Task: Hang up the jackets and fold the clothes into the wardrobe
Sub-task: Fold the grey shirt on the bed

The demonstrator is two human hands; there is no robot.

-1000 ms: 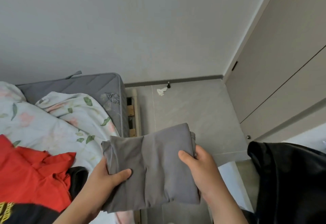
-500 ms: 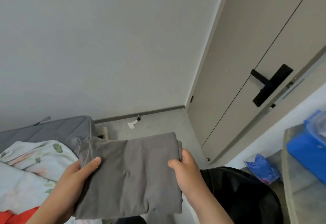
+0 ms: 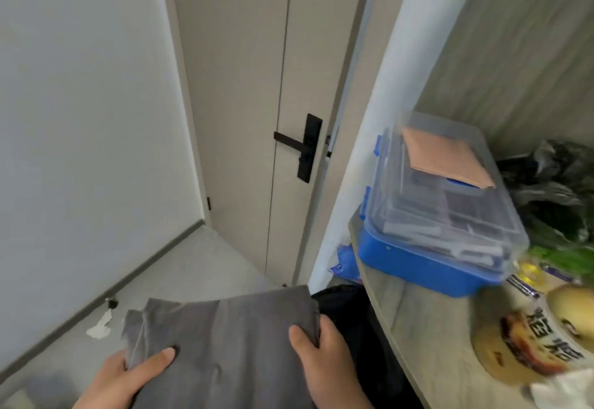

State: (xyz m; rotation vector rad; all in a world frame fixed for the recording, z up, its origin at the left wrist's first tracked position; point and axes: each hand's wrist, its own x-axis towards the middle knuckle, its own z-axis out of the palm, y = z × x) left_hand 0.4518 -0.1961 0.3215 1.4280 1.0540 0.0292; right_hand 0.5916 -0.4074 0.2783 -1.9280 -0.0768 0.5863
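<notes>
You're holding the folded grey garment (image 3: pixel 225 344) w/ both hands, beside the wardrobe shelf (image 3: pixel 414 328).
L hand (image 3: pixel 119 379) grips its left edge, R hand (image 3: pixel 328 363) its right edge, thumbs on top, hands apart. Garment is in the air, just left of the shelf's front edge. A blue lidded box (image 3: pixel 427 222) sits at the shelf's front left corner; blurred food packs (image 3: pixel 530 344), prob., are near its front edge.

We've got the folded cloth (image 3: pixel 225 347) low in front. Right of it sits a shelf (image 3: pixel 414 328), box (image 3: pixel 434 231) on top, door (image 3: pixel 231 87) behind.
</notes>
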